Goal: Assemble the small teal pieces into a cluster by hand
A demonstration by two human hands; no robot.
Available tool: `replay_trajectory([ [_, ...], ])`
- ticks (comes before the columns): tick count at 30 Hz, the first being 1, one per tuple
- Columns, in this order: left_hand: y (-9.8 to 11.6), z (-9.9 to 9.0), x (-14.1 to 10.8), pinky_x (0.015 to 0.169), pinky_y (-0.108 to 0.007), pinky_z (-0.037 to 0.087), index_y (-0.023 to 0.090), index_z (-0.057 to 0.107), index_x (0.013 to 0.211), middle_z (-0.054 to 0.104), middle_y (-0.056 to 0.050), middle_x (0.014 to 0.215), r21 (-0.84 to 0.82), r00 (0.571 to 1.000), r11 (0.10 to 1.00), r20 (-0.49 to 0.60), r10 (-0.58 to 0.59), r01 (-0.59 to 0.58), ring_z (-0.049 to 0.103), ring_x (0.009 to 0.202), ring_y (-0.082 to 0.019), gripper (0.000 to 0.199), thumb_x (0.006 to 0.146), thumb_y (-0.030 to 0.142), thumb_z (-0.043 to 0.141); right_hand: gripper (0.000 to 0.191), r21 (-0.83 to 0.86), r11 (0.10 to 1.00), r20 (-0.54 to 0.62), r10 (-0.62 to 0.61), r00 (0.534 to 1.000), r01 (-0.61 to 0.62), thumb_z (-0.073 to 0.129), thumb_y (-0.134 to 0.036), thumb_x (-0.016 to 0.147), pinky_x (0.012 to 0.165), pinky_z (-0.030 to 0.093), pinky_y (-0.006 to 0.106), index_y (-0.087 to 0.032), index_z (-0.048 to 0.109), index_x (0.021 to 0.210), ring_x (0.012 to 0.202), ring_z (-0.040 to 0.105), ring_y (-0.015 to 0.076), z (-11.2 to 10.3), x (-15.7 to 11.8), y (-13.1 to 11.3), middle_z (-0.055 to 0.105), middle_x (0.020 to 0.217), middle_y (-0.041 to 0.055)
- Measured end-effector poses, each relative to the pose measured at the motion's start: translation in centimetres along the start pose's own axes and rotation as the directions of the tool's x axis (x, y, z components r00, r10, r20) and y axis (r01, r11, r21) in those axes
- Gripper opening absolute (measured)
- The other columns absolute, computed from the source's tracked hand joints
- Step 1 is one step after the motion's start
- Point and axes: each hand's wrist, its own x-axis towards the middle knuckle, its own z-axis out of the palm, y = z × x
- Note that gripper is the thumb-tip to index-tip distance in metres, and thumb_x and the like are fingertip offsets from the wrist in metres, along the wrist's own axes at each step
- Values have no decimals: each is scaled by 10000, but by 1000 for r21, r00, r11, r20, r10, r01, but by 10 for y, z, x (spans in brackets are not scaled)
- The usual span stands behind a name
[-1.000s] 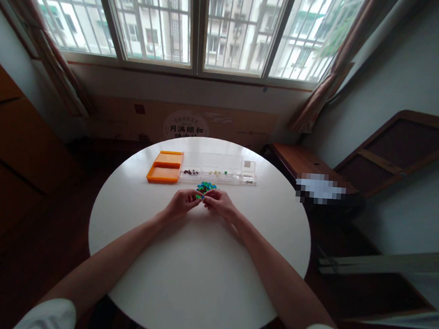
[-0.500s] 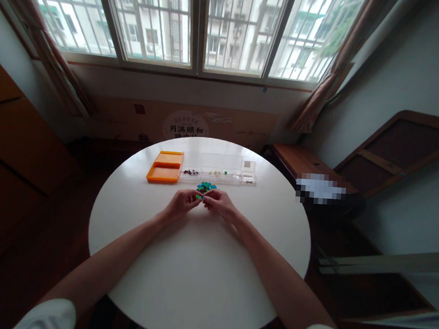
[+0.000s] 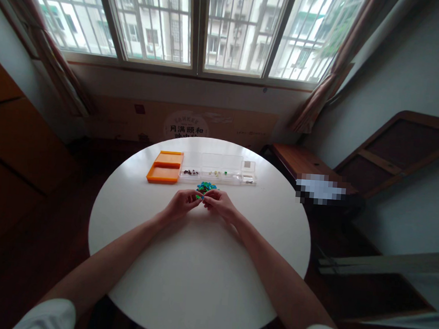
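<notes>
My left hand (image 3: 181, 203) and my right hand (image 3: 220, 203) meet over the white table, fingertips closed together on a small blue piece (image 3: 202, 197). It is too small for me to make out its exact kind. A bit of green shows beside the left fingertips; whether it is held or lies in the pile I cannot tell. Directly behind the fingers is a pile of small blue and green pieces (image 3: 206, 185), with some darker ones low in it. The fingers partly hide the front of this pile.
An open orange case (image 3: 163, 178) lies behind the pile to the left. Beside it stand clear plastic boxes with raised lids (image 3: 222, 162), holding dark pieces (image 3: 191, 172), pale pieces (image 3: 215, 173) and a green one. The round white table (image 3: 197, 273) ends near my forearms.
</notes>
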Motion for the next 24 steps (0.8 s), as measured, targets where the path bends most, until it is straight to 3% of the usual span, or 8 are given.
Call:
replay_trajectory([
  [24, 0, 0, 0, 451, -153, 337, 121, 679, 872, 554, 14, 560, 3, 1000, 1000, -5, -4, 4, 433, 472, -54, 229, 779, 308, 586, 313, 3, 1000, -4, -4, 1000, 4, 723, -400, 619, 496, 435, 222, -135, 625, 752, 514, 555, 96, 1, -1, -1, 604, 578, 2],
])
